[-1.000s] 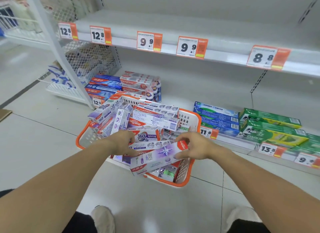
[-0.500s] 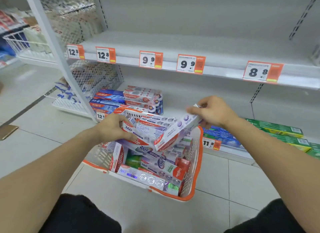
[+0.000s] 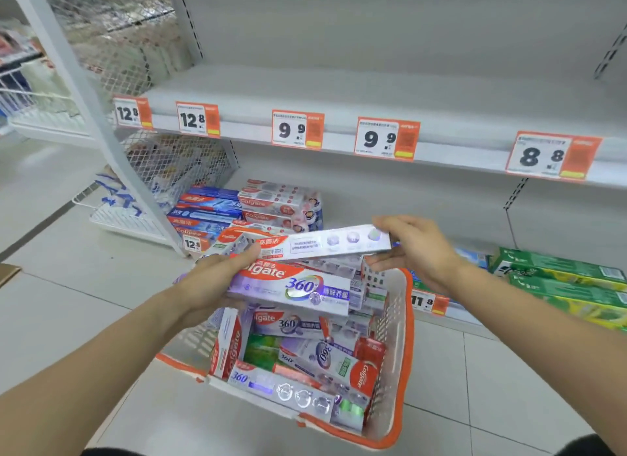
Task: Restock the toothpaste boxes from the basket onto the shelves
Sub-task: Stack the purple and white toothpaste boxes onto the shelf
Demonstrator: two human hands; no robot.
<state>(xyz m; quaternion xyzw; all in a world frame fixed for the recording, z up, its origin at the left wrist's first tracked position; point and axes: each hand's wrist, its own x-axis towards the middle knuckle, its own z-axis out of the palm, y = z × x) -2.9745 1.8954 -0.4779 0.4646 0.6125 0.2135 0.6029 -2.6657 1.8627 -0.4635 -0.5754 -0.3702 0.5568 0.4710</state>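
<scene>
Toothpaste boxes (image 3: 305,248), held level above the basket (image 3: 402,340) with the left hand (image 3: 207,282) and right hand (image 3: 412,248) each gripping an end, look light, stiff yet crushable, best held by the ends.

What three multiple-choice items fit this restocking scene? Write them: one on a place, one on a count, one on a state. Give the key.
1. Where do the green boxes lie?
A. bottom shelf, right
B. upper shelf
C. in the basket

2. How many price tags show on the upper shelf edge?
A. three
B. five
C. seven

3. What is the right hand doing?
A. hanging idle
B. gripping the basket rim
C. holding one end of a long pale box

Key: 1 A, they lie stacked low at the right; 2 B, two 12.8, two 9.9, one 8.8; 3 C, its fingers curl round that end, while the left hand holds the other.
</scene>
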